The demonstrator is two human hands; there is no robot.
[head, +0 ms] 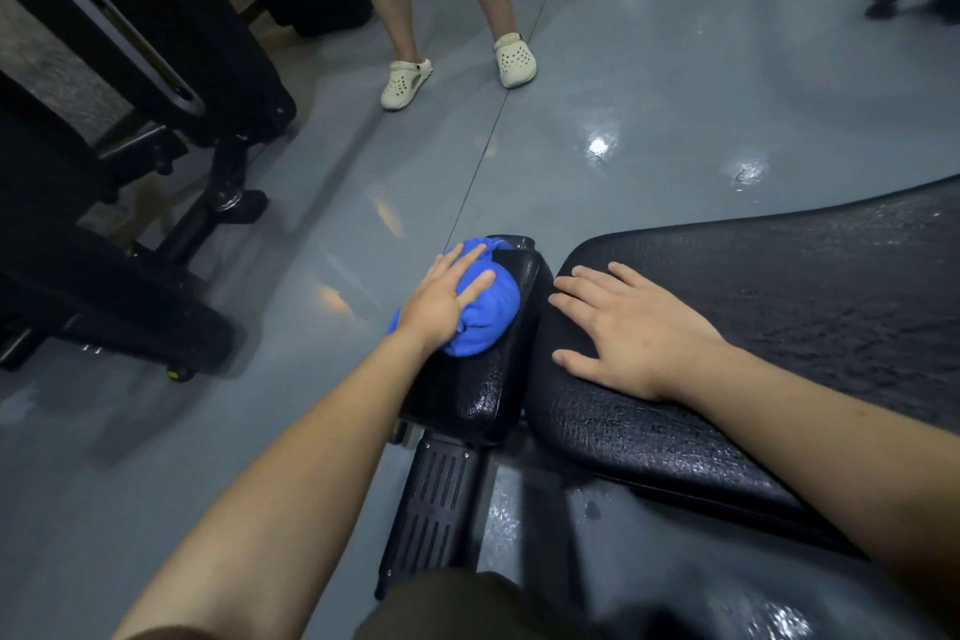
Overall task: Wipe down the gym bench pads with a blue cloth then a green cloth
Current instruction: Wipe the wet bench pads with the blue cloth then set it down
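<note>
Wiping with the blue cloth (483, 304) is the step we judge in hand — it lies bunched on the small seat pad (485, 369), left of the long back pad (753, 327). Our left hand (441, 299) presses it with straight fingers; our right hand (628, 327) rests spread flat on the long pad. No green cloth shows — next we should sweep toward the near edge.

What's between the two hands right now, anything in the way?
In the head view, only black padding: the far edge of the small black seat pad, a narrow gap, then the long black textured bench pad under the right hand.
</note>
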